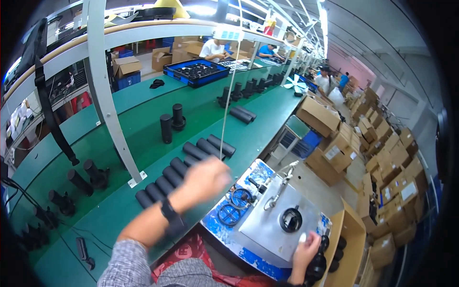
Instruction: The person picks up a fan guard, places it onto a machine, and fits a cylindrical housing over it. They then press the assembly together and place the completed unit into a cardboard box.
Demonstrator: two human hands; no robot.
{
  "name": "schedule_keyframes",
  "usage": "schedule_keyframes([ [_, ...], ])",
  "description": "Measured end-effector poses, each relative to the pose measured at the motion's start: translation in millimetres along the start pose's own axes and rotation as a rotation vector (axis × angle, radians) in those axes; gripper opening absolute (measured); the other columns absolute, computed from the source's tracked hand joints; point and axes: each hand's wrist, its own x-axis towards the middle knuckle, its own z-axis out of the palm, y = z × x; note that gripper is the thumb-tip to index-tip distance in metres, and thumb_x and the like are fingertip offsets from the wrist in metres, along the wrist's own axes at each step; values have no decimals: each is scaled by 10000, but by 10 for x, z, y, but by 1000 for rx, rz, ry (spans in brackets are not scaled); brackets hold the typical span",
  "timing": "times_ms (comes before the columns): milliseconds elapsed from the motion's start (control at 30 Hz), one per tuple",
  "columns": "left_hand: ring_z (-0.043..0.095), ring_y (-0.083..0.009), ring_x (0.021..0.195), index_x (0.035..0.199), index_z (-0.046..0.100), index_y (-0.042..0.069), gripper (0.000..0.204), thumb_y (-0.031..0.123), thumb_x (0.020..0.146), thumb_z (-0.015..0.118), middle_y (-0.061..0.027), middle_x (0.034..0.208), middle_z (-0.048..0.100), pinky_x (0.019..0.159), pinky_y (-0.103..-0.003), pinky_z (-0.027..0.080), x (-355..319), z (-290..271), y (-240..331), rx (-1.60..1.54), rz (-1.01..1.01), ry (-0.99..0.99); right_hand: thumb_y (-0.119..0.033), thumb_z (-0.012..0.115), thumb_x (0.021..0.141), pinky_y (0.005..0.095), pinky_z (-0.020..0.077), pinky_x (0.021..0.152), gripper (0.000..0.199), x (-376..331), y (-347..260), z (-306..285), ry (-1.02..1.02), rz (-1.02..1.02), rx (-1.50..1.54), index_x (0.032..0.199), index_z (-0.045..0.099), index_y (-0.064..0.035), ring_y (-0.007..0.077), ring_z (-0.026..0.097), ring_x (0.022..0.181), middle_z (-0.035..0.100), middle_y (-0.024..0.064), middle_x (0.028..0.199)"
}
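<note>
My left hand (206,181), a dark watch on its wrist, reaches over the row of black cylinders (165,184) lying on the green bench. Motion smears its fingers, so whether it grips anything cannot be told. My right hand (306,249) is at the near right corner of a metal box fixture (267,217), fingers curled. A small pale spot shows at its fingertips; what it holds, if anything, cannot be made out. Black rounded parts (315,269) sit just beside and partly behind this hand. A round black ring (290,219) is set on top of the fixture.
Blue-and-black handwheels (229,215) and a metal lever clamp (279,186) stand by the fixture. Upright black parts (166,128) line the green conveyor (129,143). A white post (107,91) rises from the bench. An open carton (356,234) is at right. People work farther back.
</note>
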Motion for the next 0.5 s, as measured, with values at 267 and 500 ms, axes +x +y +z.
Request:
schedule_keyframes([
  [267, 590, -432, 1298, 1410, 660, 184, 531, 255, 906, 813, -223, 1412, 562, 1094, -529, 505, 896, -437, -3091, 910, -212, 203, -24, 714, 844, 307, 438, 648, 220, -353, -292, 79, -108, 53, -112, 1040, 616, -5, 191, 490, 729, 546, 82, 958],
  [500, 624, -370, 1262, 1375, 698, 172, 476, 274, 922, 804, -171, 1379, 591, 1069, -507, 513, 822, -704, -3388, 441, -528, -96, -10, 719, 839, 317, 450, 641, 211, -337, -350, 150, -160, 22, -138, 1023, 617, 2, 221, 521, 711, 557, 99, 942],
])
